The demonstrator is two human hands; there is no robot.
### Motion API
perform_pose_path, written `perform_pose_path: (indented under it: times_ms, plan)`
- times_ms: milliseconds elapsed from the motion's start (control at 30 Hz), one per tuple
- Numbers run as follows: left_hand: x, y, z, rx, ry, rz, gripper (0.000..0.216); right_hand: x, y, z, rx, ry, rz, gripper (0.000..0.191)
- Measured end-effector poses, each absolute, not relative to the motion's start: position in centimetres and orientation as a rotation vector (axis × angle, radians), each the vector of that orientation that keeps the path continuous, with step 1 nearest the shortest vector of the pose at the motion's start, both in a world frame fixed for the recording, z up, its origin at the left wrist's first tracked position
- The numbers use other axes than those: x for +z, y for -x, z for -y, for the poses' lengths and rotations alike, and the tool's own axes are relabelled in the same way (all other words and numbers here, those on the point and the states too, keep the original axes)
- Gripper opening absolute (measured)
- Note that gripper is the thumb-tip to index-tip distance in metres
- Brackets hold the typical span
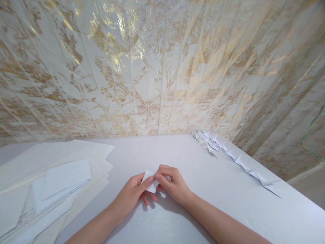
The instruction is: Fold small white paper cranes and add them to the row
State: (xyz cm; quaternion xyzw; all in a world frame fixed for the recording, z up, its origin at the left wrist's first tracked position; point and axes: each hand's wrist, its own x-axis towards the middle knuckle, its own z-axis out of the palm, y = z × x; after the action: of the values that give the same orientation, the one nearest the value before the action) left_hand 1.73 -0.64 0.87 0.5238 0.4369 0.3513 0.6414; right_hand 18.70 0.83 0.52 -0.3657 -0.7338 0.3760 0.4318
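A small folded piece of white paper (150, 181) is held just above the white table (218, 189), near its middle front. My left hand (134, 195) pinches its left side between thumb and fingers. My right hand (171, 183) grips its right side, with the fingers curled over the top edge. Both hands meet at the paper, fingertips touching.
A loose stack of white paper sheets (58, 183) lies at the left of the table. A row of several folded white paper pieces (228, 152) runs along the table's right edge. A gold-patterned curtain (152, 67) hangs behind the table.
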Motion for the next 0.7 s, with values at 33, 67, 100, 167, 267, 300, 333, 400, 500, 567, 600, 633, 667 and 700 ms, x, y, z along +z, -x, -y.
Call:
perform_pose_path:
  times_ms: [33,67,100,167,267,300,333,400,500,567,600,633,667,700]
  plan:
    - [0.8,-1.8,0.7,0.816,-1.195,-1.003,0.050,0.3,-18.7,-0.9,0.986,0.914,1.779,0.033]
    - [0.7,-1.9,0.8,0.833,-1.203,-1.009,0.049,0.1,-18.7,-1.0,1.034,0.914,1.718,0.031]
    - [0.6,-1.9,1.0,0.852,-1.218,-1.014,0.047,-0.2,-18.7,-1.1,1.083,0.913,1.651,0.029]
    - [0.3,-2.1,1.2,0.882,-1.267,-1.038,0.044,-0.4,-18.6,-1.2,1.171,0.921,1.539,0.028]
    - [0.0,-2.2,1.5,0.898,-1.363,-1.122,0.041,-0.4,-18.6,-1.2,1.179,0.988,1.537,0.028]
    - [-0.1,-2.2,1.6,0.904,-1.384,-1.160,0.040,-0.4,-18.6,-1.1,1.131,1.019,1.575,0.027]
    - [0.0,-2.2,1.7,0.910,-1.397,-1.191,0.040,-0.3,-18.5,-1.1,1.068,1.047,1.622,0.026]
    - [0.1,-2.2,1.9,0.925,-1.406,-1.223,0.040,-0.2,-18.5,-1.0,0.962,1.082,1.689,0.023]
    - [0.3,-2.2,2.0,0.931,-1.416,-1.224,0.039,-0.1,-18.5,-0.9,0.953,1.107,1.677,0.025]
    - [0.4,-2.3,2.0,0.943,-1.412,-1.209,0.039,0.0,-18.4,-0.9,0.993,1.118,1.622,0.028]
    - [0.4,-2.3,2.0,0.954,-1.406,-1.197,0.039,0.1,-18.4,-0.9,1.004,1.123,1.596,0.030]
    - [0.4,-2.3,1.9,0.967,-1.400,-1.185,0.039,0.1,-18.4,-1.0,1.011,1.128,1.574,0.032]
    - [0.5,-2.3,1.9,0.976,-1.395,-1.174,0.040,0.0,-18.4,-1.0,1.015,1.133,1.559,0.033]
    - [0.5,-2.3,1.8,0.984,-1.391,-1.162,0.040,0.0,-18.4,-1.1,1.022,1.136,1.550,0.035]
